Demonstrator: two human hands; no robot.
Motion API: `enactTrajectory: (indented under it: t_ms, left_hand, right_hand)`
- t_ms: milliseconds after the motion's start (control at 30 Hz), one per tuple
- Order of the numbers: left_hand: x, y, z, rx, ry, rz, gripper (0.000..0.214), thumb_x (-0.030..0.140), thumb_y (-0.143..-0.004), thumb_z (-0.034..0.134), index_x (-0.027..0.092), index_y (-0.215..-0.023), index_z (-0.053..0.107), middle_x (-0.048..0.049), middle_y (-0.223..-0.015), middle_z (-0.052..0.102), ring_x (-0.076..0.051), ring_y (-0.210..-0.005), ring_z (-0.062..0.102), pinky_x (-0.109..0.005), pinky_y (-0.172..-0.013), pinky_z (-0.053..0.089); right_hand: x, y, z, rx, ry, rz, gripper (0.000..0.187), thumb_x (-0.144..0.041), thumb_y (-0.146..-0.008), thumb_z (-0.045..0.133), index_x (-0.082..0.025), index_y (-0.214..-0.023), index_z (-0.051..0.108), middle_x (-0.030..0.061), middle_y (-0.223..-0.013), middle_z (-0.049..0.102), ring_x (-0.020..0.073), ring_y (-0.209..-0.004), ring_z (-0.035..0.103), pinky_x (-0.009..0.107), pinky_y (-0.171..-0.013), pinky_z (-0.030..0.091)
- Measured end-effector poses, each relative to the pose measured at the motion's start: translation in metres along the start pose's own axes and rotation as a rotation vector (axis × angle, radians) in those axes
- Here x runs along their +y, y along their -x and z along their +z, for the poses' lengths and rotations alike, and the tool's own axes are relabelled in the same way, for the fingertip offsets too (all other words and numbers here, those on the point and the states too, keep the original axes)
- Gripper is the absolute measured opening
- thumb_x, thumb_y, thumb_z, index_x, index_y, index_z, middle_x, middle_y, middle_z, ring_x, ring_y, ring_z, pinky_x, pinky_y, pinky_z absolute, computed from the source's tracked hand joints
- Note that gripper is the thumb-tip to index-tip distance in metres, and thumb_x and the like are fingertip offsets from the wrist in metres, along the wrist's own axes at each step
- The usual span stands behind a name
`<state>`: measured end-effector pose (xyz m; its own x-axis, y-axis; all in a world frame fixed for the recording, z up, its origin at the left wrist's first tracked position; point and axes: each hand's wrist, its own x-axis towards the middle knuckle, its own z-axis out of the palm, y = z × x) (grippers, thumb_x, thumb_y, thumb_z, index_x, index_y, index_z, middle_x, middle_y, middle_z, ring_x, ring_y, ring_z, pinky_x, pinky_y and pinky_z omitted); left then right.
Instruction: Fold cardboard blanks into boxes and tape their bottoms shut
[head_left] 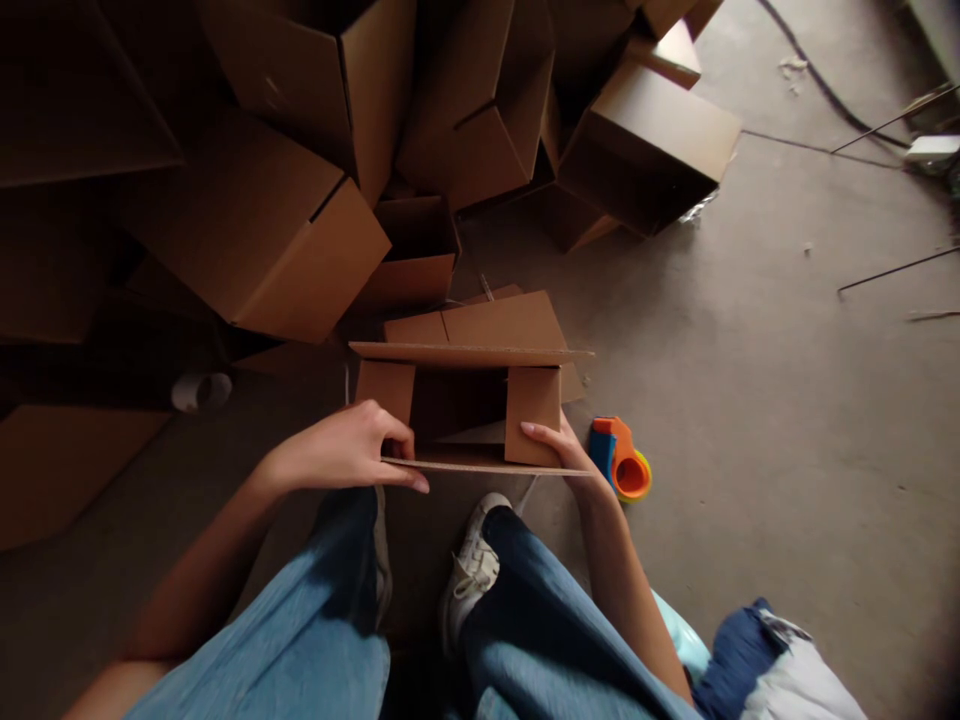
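Between my hands is a small brown cardboard box point(534, 400) with its top open. Its two short end flaps are folded inward, and the long flaps stand out at the far and near sides. My left hand point(367, 445) pinches the near long flap at its left end, thumb below and fingers above. My right hand point(566, 450) grips the right end of the box, its thumb on the right end flap and the other fingers hidden. The inside is dark. An orange and blue tape dispenser point(626, 460) lies on the floor just right of my right hand.
Several brown cardboard boxes point(300, 240) are heaped beyond and to the left. A white roll point(201, 392) lies on the left. On the right are concrete floor point(787, 400), a dark cable point(817, 85) and thin rods. Dark blue and white fabric point(742, 650) lies at lower right.
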<state>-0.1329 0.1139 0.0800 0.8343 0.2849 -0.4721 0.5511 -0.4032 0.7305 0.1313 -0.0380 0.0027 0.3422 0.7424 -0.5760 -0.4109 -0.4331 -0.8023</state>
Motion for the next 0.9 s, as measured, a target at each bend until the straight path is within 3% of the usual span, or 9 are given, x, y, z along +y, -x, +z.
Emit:
enactTrajectory:
  t_ms: [300, 467, 667, 800, 900]
  left_hand:
    - [-0.001, -0.003, -0.003, -0.011, 0.028, 0.003, 0.051, 0.069, -0.078, 0.068, 0.018, -0.077, 0.075, 0.0006, -0.068, 0.069, -0.012, -0.060, 0.057, -0.024, -0.058, 0.036]
    - [0.000, -0.005, -0.003, 0.002, 0.093, 0.004, 0.048, 0.066, -0.081, 0.067, 0.019, -0.090, 0.077, -0.0001, -0.076, 0.071, -0.013, -0.065, 0.060, -0.024, -0.058, 0.039]
    - [-0.009, -0.012, -0.001, 0.188, -0.008, 0.072, 0.045, 0.061, -0.085, 0.067, 0.019, -0.100, 0.075, -0.0018, -0.085, 0.072, -0.016, -0.077, 0.064, -0.026, -0.069, 0.045]
    - [-0.017, -0.018, 0.002, 0.352, -0.197, 0.230, 0.038, 0.057, -0.087, 0.066, 0.021, -0.098, 0.076, -0.0040, -0.093, 0.072, -0.022, -0.098, 0.062, -0.031, -0.084, 0.047]
    - [-0.020, -0.020, 0.005, 0.403, -0.265, 0.285, 0.035, 0.054, -0.088, 0.067, 0.022, -0.096, 0.077, -0.0057, -0.105, 0.073, -0.025, -0.112, 0.057, -0.037, -0.095, 0.047]
  right_hand:
    - [0.012, -0.003, -0.003, 0.057, 0.033, -0.005, 0.058, -0.043, -0.063, 0.081, -0.037, -0.118, 0.065, 0.0009, -0.091, 0.072, 0.0300, -0.098, 0.069, 0.046, -0.087, 0.056]
    - [0.014, -0.007, -0.008, 0.011, 0.038, 0.008, 0.064, -0.043, -0.063, 0.082, -0.038, -0.123, 0.062, 0.0001, -0.096, 0.072, 0.0289, -0.100, 0.069, 0.047, -0.090, 0.056]
    - [0.021, -0.019, -0.017, -0.001, 0.099, -0.083, 0.073, -0.045, -0.056, 0.086, -0.037, -0.125, 0.062, -0.0023, -0.091, 0.071, 0.0274, -0.104, 0.067, 0.046, -0.098, 0.052]
    - [0.027, -0.021, -0.018, 0.019, 0.106, -0.111, 0.068, -0.046, -0.057, 0.086, -0.037, -0.121, 0.064, -0.0010, -0.098, 0.072, 0.0281, -0.102, 0.068, 0.048, -0.097, 0.052]
    - [0.027, -0.019, -0.016, 0.027, 0.093, -0.092, 0.059, -0.052, -0.059, 0.085, -0.037, -0.113, 0.068, 0.0003, -0.097, 0.073, 0.0292, -0.100, 0.070, 0.047, -0.092, 0.055]
